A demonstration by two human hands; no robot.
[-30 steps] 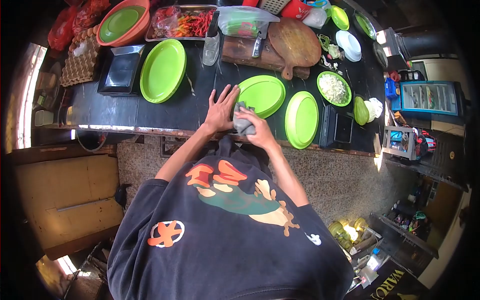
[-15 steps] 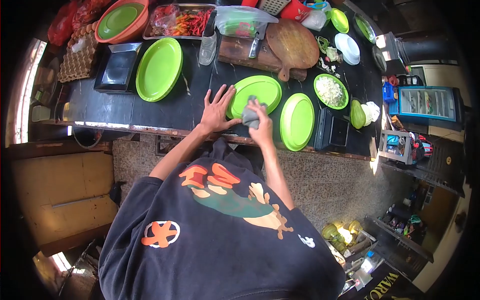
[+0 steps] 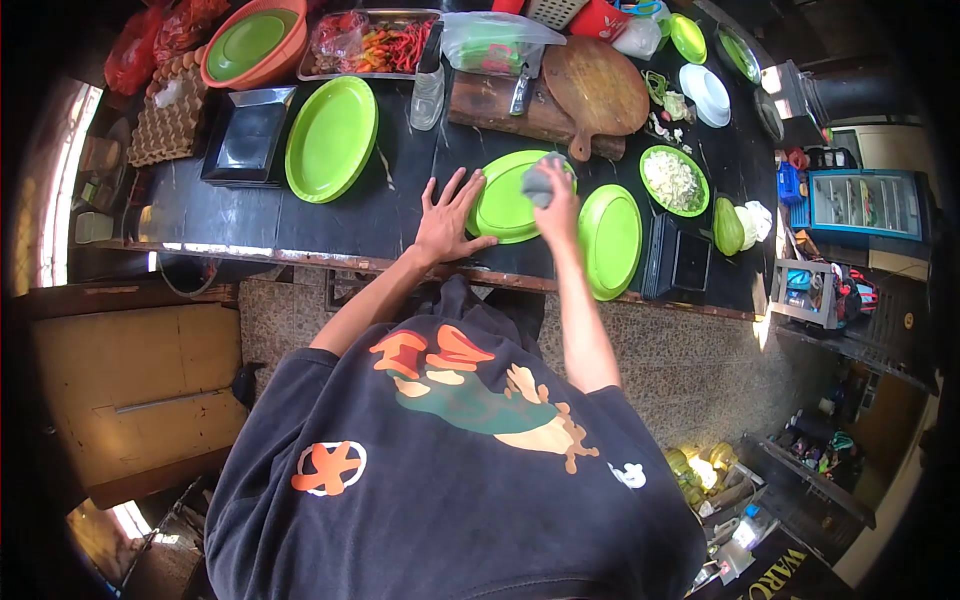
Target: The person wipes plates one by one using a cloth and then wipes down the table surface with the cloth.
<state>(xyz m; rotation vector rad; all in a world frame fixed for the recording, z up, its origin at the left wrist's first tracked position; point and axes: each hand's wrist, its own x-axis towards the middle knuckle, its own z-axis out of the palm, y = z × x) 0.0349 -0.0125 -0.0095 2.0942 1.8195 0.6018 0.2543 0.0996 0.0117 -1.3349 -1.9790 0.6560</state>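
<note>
A bright green oval plate [image 3: 505, 205] lies on the black tabletop in front of me, apparently bottom side up. Fingers spread, my left hand [image 3: 448, 222] rests at the plate's left edge. My right hand [image 3: 558, 212] is closed on a grey cloth [image 3: 538, 185], which presses on the plate's upper right part. Close to the right of that hand is another green oval plate [image 3: 610, 243]. A third, larger green plate [image 3: 331, 140] stands farther left, its inner side facing up.
Behind the plate are a round wooden board [image 3: 597, 88], a knife [image 3: 521, 92] and a tray of chillies [image 3: 390, 45]. A bowl of chopped white pieces [image 3: 672, 182] and black square dishes [image 3: 690, 258] stand at right. Stacked black plates [image 3: 248, 135] and egg cartons [image 3: 165, 130] are at left.
My right hand has moved the grey cloth from the plate's lower right part to its upper right edge. My left hand stays at the left edge. The whole view has shifted slightly.
</note>
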